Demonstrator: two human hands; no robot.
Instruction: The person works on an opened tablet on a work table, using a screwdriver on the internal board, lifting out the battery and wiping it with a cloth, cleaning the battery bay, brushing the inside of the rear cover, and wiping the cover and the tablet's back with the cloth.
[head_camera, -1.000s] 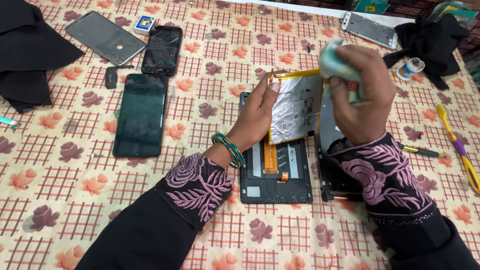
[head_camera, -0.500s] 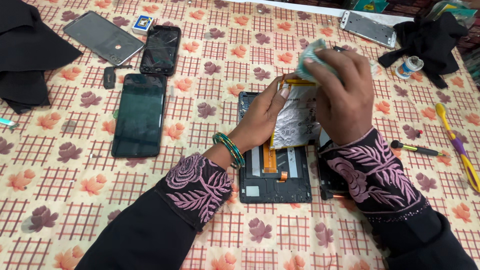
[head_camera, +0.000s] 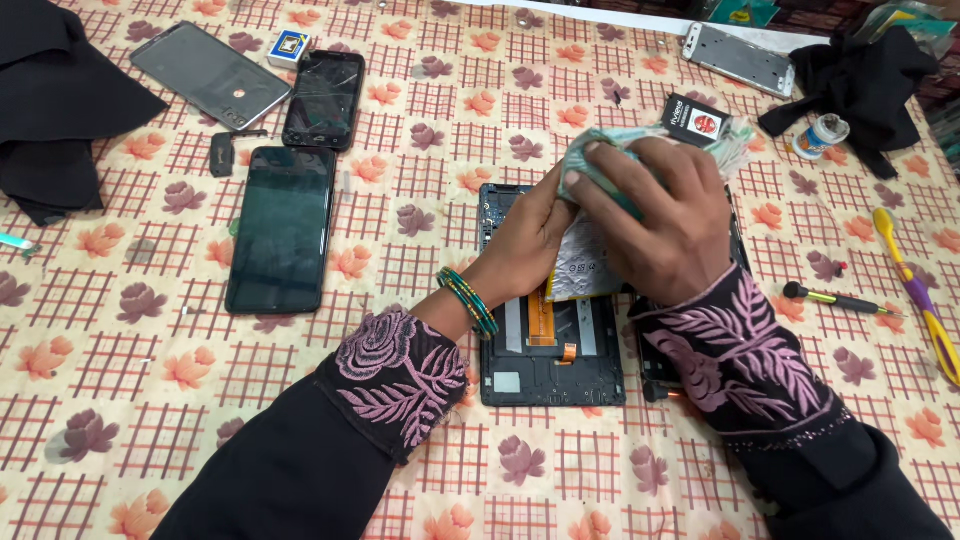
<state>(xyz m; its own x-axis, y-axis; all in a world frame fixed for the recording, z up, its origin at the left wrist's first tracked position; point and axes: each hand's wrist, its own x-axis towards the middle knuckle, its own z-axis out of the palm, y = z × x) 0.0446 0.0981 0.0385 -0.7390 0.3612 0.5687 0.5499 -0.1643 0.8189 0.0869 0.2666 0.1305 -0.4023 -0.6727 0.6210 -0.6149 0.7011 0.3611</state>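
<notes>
1. right hand (head_camera: 665, 215) clutches a pale green cloth (head_camera: 600, 160), pressing it on the silver battery (head_camera: 580, 265).
2. left hand (head_camera: 530, 240), fingers flat, steadies one opened tablet (head_camera: 550, 350) beneath; its long axis runs away from the person.
3. further left: three phones, the nearest a black phone (head_camera: 280, 225).

Left of the fingers: dark phone (head_camera: 281, 228), cracked phone (head_camera: 324, 99), grey phone (head_camera: 207, 73), small box (head_camera: 288, 46), black cloth (head_camera: 60, 105). Right of the fingers: screwdriver (head_camera: 835, 298), yellow-purple tool (head_camera: 915, 290), white jar (head_camera: 821, 135), silver frame (head_camera: 739, 58).
</notes>
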